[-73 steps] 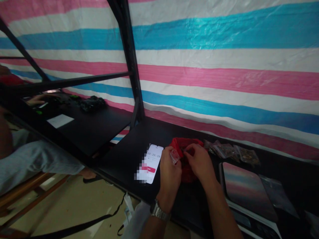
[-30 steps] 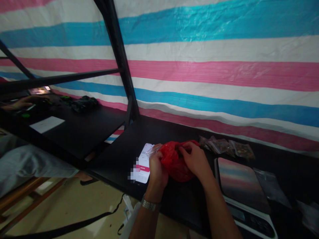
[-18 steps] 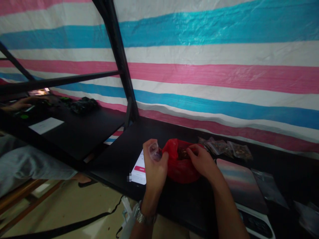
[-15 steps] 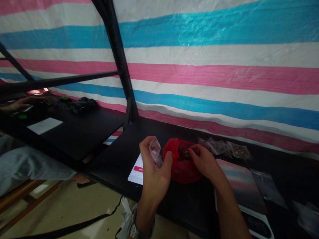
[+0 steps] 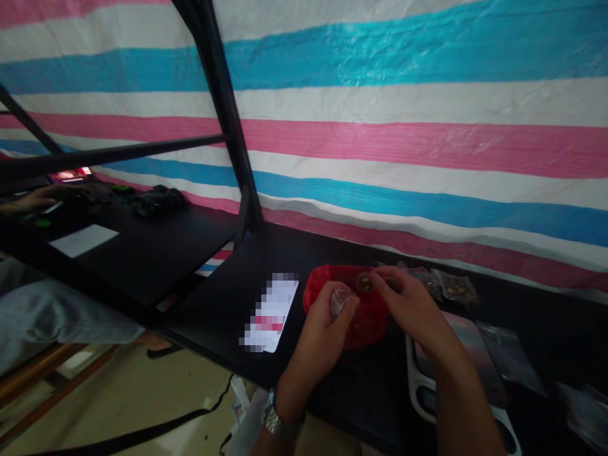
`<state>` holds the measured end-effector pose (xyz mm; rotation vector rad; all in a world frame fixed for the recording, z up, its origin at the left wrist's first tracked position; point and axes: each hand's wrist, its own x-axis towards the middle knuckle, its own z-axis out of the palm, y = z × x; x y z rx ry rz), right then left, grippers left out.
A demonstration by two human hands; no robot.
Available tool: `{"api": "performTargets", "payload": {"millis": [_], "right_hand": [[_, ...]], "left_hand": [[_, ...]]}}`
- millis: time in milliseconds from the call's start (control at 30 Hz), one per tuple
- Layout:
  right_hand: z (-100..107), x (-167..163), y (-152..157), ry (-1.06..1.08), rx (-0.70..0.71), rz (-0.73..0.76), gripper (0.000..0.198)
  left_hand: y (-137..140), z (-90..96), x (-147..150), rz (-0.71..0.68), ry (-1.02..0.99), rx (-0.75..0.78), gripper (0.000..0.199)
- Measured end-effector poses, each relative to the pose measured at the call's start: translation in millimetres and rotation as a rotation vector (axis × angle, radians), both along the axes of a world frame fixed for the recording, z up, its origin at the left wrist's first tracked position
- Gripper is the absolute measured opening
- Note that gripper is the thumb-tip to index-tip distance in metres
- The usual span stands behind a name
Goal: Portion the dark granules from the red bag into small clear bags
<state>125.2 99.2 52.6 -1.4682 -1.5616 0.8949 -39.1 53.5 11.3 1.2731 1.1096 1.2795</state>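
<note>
A red plastic bag stands with its mouth open on the black table, under both hands. My left hand is at the near left of the bag's mouth, closed on a small clear plastic bag. Over the same mouth, my right hand pinches a small clear round cup between thumb and fingers. A few small brass-coloured pieces show in the cup. What else lies in the red bag is mostly hidden by the hands.
A lit phone lies to the left. On the right are a scale with a metal plate, small filled zip bags behind, and flat clear bags. A black post separates another table, where a person's hand rests.
My left hand has moved right, from beside the phone to the red bag's mouth, bringing the clear bag along. My right hand has lifted the clear cup out of the red bag's contents.
</note>
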Motion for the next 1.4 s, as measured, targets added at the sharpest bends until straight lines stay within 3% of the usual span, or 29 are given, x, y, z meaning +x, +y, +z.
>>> {"api": "performTargets", "payload": {"millis": [167,367,700,967,1167,1400], "right_hand": [[15.6,-5.0,-10.3,0.073,0.059,0.049,0.022],[20.4,-16.2,-20.7,-0.094,0.116,0.075,0.016],[31.8,-21.9,-28.4,-0.240,0.114,0.090,0.024],[40.4,-23.5,-36.3,-0.237,0.230,0.134,0.027],[52.4,-19.8,-46.1,-0.274,0.238,0.169,0.030],[53.2,-23.6,-45.9,-0.230,0.251,0.189,0.026]], "left_hand": [[5.0,-8.6,5.9,0.046,-0.023,-0.042,0.022],[8.9,-13.8,8.6,0.053,-0.139,-0.055,0.029],[6.1,-13.7,4.7,0.051,-0.074,-0.006,0.027],[-7.3,6.6,-3.1,-0.152,-0.102,0.009,0.033],[-13.6,17.0,-11.8,-0.301,-0.201,-0.028,0.038],[-8.6,9.8,-7.3,-0.177,-0.167,0.043,0.031]]}}
